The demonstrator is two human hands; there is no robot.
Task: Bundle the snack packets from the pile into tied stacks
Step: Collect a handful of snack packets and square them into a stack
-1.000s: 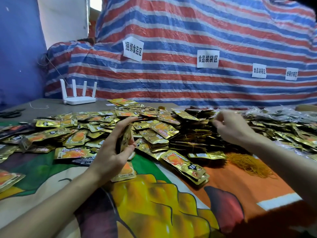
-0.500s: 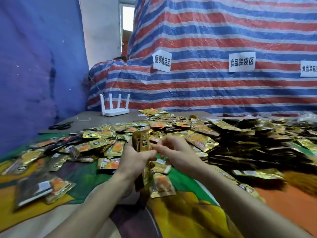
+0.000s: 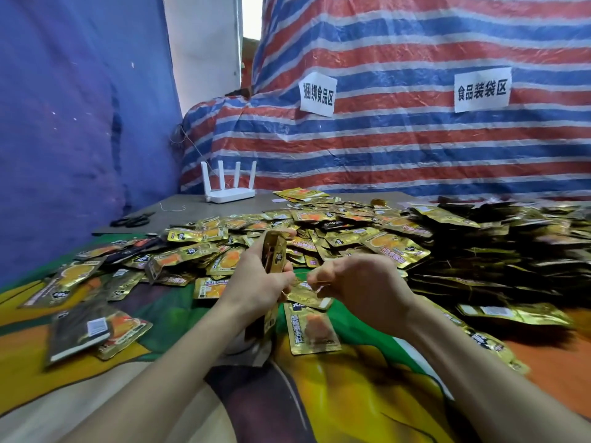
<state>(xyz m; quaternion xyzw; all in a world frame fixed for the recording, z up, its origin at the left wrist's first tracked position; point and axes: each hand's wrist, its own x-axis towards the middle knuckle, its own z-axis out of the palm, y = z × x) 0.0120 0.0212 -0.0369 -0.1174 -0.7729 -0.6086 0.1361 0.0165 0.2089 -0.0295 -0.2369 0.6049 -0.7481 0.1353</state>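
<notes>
A wide pile of gold snack packets (image 3: 377, 238) covers the middle and right of the table. My left hand (image 3: 256, 282) grips a small upright stack of packets (image 3: 273, 251) on edge, just in front of the pile. My right hand (image 3: 358, 286) is close beside it, fingers curled, pinching something thin near the stack; what it pinches is too small to tell. A single packet (image 3: 311, 327) lies flat below my hands. Loose packets (image 3: 96, 327) lie at the left.
A colourful printed cloth (image 3: 351, 394) covers the table. A white router (image 3: 228, 193) and black scissors (image 3: 132, 220) sit at the far left on bare grey tabletop. Dark bundled stacks (image 3: 499, 257) fill the right. A striped tarp (image 3: 399, 148) rises behind.
My right hand came back from the pile at the right and met my left hand at the upright stack. The view swung left. Over the last half second the hands barely moved.
</notes>
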